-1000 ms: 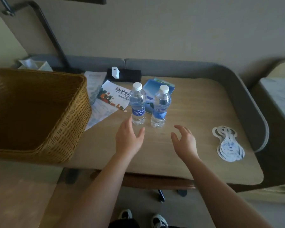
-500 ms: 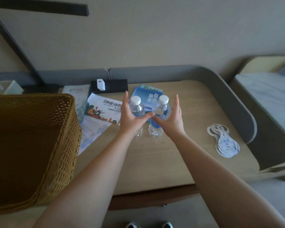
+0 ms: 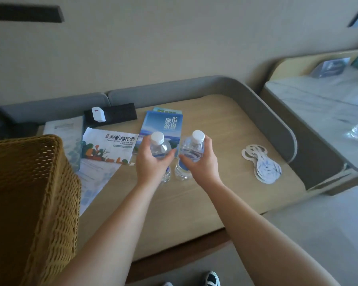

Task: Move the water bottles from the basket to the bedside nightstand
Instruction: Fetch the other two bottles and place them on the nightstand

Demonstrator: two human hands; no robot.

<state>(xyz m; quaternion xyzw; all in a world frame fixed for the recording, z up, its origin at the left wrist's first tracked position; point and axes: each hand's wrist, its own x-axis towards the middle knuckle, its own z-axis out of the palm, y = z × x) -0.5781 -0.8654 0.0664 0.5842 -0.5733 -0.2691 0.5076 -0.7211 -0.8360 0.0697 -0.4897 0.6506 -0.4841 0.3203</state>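
While the left hand (image 3: 151, 162) grasps the left bottle (image 3: 160, 150) around its upper body and the right hand (image 3: 201, 159) grasps the right bottle (image 3: 191, 153) the same way, both bottles seem to stand upright on the wooden table (image 3: 225, 124), just beside each other, so I think it is best to lift them straight up and keep them apart. The basket (image 3: 29, 193) sits well to the left of the hands; its inside is dark, the palms cover the labels, and I cannot say surely which surface is the nightstand.
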